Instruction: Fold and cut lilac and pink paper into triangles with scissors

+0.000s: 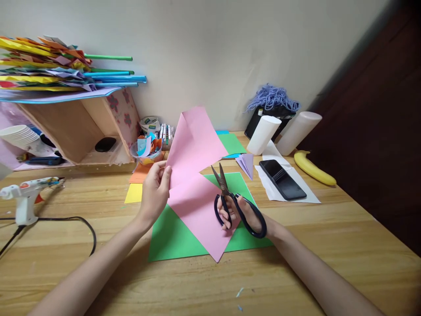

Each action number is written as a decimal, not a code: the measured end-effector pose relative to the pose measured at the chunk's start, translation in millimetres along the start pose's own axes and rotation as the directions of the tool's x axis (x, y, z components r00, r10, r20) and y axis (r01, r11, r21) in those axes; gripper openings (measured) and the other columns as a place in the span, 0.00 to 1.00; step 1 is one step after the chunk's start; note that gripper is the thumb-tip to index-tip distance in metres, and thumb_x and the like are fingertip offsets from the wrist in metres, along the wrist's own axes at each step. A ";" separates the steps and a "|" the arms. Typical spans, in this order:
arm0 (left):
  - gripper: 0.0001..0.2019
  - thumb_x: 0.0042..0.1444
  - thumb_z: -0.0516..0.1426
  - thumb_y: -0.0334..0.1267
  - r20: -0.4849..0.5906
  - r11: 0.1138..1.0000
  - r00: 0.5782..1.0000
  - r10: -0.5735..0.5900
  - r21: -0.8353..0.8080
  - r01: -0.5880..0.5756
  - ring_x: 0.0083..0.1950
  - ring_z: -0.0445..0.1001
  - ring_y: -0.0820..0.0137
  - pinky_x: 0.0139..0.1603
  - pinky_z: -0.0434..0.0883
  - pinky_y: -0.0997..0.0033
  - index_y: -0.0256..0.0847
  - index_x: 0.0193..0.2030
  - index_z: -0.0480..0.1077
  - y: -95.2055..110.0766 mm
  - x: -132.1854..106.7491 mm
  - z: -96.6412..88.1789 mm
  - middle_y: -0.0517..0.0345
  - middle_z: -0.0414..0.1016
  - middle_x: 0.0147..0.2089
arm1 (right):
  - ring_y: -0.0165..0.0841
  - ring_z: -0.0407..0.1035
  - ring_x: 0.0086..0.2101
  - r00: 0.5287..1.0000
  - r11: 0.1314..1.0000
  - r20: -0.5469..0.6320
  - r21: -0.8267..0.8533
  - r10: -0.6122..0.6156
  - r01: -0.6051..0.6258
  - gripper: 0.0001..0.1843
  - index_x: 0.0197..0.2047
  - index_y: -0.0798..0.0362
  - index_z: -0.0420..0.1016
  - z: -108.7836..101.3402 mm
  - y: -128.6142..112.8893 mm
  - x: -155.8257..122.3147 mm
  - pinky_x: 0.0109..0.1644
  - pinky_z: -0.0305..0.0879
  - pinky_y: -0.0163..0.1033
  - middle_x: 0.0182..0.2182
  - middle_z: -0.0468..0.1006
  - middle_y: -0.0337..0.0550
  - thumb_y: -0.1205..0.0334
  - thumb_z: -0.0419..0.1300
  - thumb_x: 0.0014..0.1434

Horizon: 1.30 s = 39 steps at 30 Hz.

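Observation:
My left hand pinches the left edge of a pink sheet of paper between thumb and fingers. The sheet's upper part stands raised and bent, and a cut opens into it from the right. Its lower part slants down to a point near the front of the table. My right hand has its fingers in the black handles of a pair of scissors. The blades are slightly apart, point up and away, and sit at the cut's opening. Beneath lies a green sheet.
A glue gun with its cord stands at left, below a wooden box topped with paper flowers. A phone, a banana, two white rolls and a folded purple paper lie at right.

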<state>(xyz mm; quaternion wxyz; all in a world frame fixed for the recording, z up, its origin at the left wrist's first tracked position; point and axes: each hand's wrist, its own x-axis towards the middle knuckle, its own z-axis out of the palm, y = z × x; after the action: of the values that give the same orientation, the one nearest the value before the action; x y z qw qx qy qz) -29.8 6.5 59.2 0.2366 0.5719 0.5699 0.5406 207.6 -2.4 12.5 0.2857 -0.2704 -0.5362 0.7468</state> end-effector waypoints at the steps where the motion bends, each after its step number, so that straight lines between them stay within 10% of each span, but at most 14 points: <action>1: 0.10 0.58 0.50 0.44 0.019 1.000 1.000 -0.015 -0.020 0.015 0.16 0.55 0.79 0.16 0.53 0.80 0.41 0.42 0.64 1.6 -1.8 1.1 0.68 0.58 0.20 | 0.26 0.63 0.23 1.000 1.000 -0.010 -0.029 0.002 -0.002 0.33 0.40 0.54 0.63 0.7 1.2 -0.5 0.29 0.69 0.39 0.25 0.61 0.35 0.31 0.45 0.51; 39: 0.13 0.58 0.49 0.46 0.173 0.995 0.982 -0.081 0.068 0.070 0.21 0.58 0.76 0.20 0.55 0.78 0.40 0.42 0.65 -0.8 -11.0 7.6 0.61 0.67 0.27 | 0.24 0.61 0.16 0.986 0.994 -0.150 -0.074 0.074 -0.086 0.32 0.33 0.54 0.63 3.0 -0.5 3.6 0.18 0.61 0.31 0.19 0.62 0.32 0.30 0.45 0.50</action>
<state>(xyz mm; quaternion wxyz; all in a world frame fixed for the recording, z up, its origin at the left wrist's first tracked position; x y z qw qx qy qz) -20.8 -0.7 52.4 0.2885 0.6023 0.5843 0.4611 203.0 -1.6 13.5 0.2831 -0.3571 -0.5319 0.7138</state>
